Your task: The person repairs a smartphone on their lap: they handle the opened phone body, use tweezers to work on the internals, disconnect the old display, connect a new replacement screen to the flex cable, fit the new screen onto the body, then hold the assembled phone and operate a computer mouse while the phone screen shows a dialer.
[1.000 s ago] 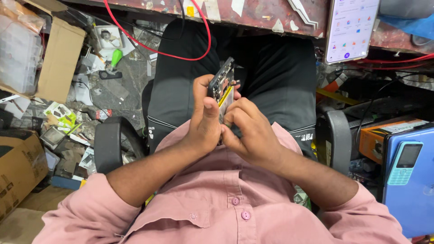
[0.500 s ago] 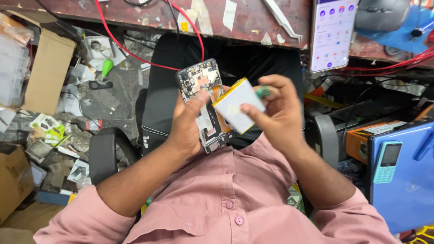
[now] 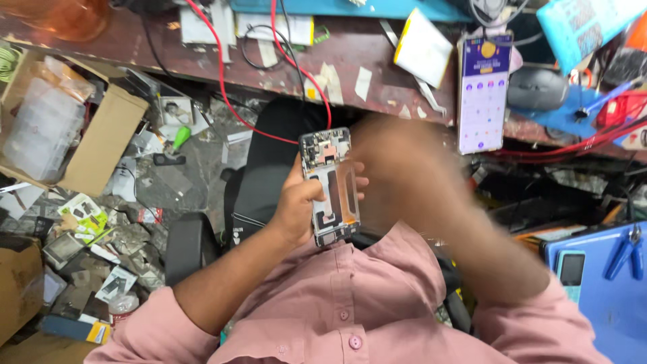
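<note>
While back cover was off, opened phone (image 3: 330,187) showed circuit board and empty battery bay, upright at frame centre. Left hand (image 3: 300,205) gripped its edge, fingers wrapped. Right hand (image 3: 404,168) raised beside it, blurred; grip unclear.

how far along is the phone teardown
Done: the opened phone has its back off, and its battery bay looks empty; a flat pack lies on the bench. In hand: the left hand grips the phone. The right hand is a blur. What's left can't be told.

bright, even light, soft shadows; the right hand (image 3: 404,168) is smeared by motion blur.
</note>
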`<state>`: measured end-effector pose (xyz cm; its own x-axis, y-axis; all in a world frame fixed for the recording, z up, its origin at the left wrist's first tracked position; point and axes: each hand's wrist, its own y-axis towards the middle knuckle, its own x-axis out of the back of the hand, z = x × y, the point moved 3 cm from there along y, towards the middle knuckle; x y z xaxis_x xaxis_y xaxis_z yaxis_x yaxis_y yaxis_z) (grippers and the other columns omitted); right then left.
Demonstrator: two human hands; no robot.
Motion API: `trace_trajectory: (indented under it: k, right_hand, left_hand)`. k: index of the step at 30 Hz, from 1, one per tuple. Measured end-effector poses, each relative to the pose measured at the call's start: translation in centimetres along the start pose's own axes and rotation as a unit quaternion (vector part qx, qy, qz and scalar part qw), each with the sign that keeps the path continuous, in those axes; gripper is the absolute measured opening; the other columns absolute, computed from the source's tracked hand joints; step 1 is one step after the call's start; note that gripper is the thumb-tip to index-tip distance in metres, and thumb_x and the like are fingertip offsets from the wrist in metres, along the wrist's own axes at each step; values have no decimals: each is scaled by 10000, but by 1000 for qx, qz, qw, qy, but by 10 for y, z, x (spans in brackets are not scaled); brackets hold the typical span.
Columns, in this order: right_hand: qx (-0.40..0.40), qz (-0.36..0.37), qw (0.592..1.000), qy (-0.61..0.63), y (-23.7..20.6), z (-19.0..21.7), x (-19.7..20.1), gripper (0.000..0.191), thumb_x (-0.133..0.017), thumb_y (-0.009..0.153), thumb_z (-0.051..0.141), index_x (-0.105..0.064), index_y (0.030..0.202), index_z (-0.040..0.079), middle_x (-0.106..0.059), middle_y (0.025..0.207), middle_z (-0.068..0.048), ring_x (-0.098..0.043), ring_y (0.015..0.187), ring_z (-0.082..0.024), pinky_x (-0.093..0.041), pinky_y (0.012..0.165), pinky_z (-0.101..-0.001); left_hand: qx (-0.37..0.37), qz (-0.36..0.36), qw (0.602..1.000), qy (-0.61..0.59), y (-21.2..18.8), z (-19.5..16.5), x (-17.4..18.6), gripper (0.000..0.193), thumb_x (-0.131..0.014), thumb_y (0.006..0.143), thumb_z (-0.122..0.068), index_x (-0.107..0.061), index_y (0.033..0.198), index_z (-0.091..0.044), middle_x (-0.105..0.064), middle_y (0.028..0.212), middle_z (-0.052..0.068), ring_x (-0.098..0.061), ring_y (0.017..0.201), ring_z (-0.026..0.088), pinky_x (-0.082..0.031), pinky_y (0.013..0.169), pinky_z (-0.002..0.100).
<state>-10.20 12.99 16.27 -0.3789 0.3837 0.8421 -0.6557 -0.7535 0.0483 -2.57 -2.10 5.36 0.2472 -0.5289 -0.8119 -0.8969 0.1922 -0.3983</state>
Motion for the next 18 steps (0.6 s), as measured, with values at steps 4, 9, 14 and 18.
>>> trace_trajectory:
  k: [4, 9, 14, 18]
  right_hand:
    - [188, 360, 808, 426, -51, 107, -75, 270, -608, 963, 157, -566, 1139, -44, -604, 1153, -162, -626, 1116, -294, -510, 968, -354]
    - [214, 368, 762, 488, -64, 125, -94, 298, -525, 976, 181, -506, 1123, -78, -557, 1155, -215, -605, 1138, -367, -501, 974, -420]
    - [152, 488, 746, 428, -54, 103, -40, 147, -588, 990, 140, -584, 960, -5, -620, 866, -133, -658, 853, -315, -523, 797, -393]
    - [187, 406, 816, 367, -20, 93, 24, 195, -661, 810, 91, -671, 998, 39, -673, 894, -123, -671, 852, -317, -537, 738, -441]
  left_hand:
    - [-14, -4, 1000, -5, -1, -4, 6, 783, -388, 641, 29, -358, 1421, -38, -614, 1258, 308, -666, 1116, 456, -588, 934, 564]
    - [-10, -30, 999, -18, -6, -3, 12, 749, -384, 650, 25, -371, 1397, -24, -624, 1232, 311, -677, 1083, 450, -604, 898, 560]
    - [-18, -20, 1000, -7, -9, -6, 11, 723, -379, 682, 53, -368, 1399, -37, -631, 1206, 297, -690, 1055, 429, -604, 886, 540]
    - [-3, -40, 999, 7, -7, 1, 16, 659, -389, 728, 27, -411, 1377, -85, -671, 1110, 244, -697, 933, 378, -603, 794, 497]
